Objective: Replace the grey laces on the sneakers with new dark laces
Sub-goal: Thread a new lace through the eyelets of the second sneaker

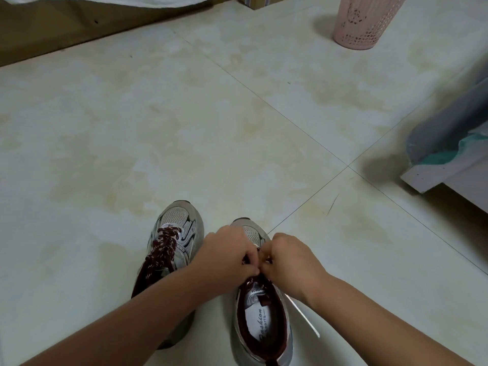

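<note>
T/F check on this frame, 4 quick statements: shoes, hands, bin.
1. The left sneaker already carries dark laces. True.
2. Both hands work at the left sneaker. False: the left hand and right hand meet over the right sneaker.
3. A pink perforated bin stands on the floor at the far right. True.
4. The sneakers lie on their sides. False: both stand upright on their soles, toes pointing away.
</note>
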